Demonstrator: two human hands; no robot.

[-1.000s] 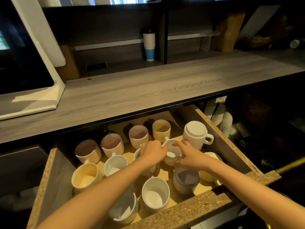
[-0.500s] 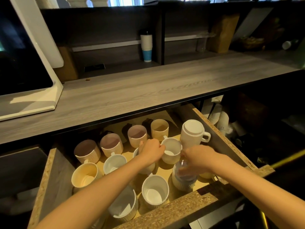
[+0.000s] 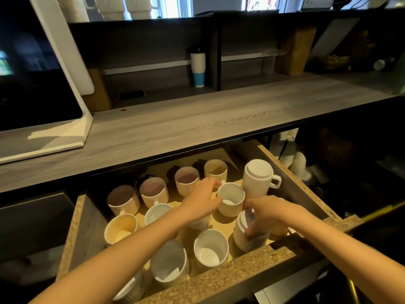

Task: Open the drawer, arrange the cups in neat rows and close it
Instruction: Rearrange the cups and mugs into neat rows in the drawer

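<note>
The chipboard drawer [image 3: 230, 279] stands pulled out below the counter, holding several ribbed mugs. My left hand [image 3: 202, 199] rests on a mug in the middle of the drawer, mostly hiding it, its fingertips beside a white mug [image 3: 231, 199]. My right hand [image 3: 265, 215] is closed around a ribbed mug [image 3: 243, 234] near the front right, which is tilted. An upside-down white mug [image 3: 258, 176] stands at the back right. Pinkish and cream mugs [image 3: 153, 191] line the back, and white ones [image 3: 210, 250] the front.
A grey wooden counter [image 3: 197, 123] overhangs the drawer's back. A white-framed screen [image 3: 43, 84] stands on it at left, and a white and blue tumbler [image 3: 198, 66] on the shelf behind. Stacks of paper cups [image 3: 293, 159] sit in the dark space right of the drawer.
My right hand moved from the white mug's rim down to the front-right ribbed mug, closed on it and tilted it. My left hand stayed on the middle mug.
</note>
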